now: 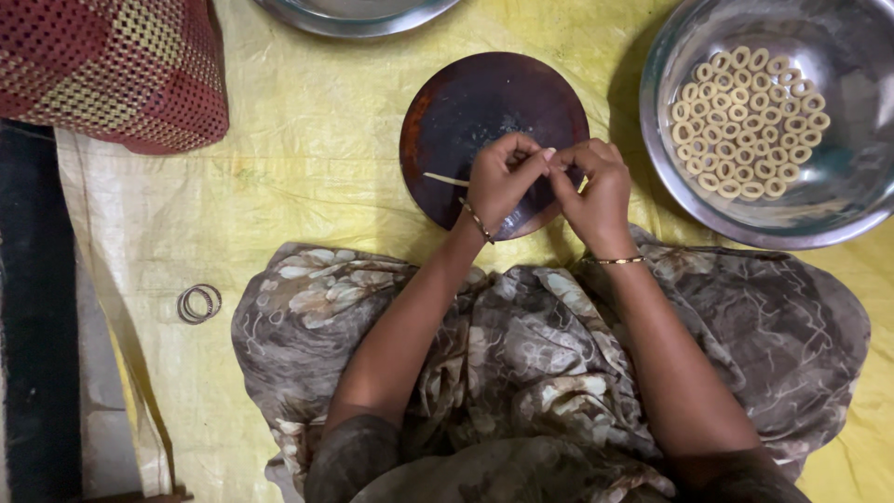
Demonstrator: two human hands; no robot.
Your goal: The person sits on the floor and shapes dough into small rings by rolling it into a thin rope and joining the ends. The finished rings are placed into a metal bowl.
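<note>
Pale dough strip [447, 179] pinched by both hands over dark board [466, 102].

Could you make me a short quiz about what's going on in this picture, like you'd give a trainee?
1. True or false: both hands meet over the dark round board.
2. Where do the finished dough rings lie? A) steel bowl B) woven basket C) yellow sheet
3. What lies on the yellow sheet at the person's left?

Key: 1 true: left hand and right hand pinch dough there. 2 A, the steel bowl. 3 Metal bangles.
</note>
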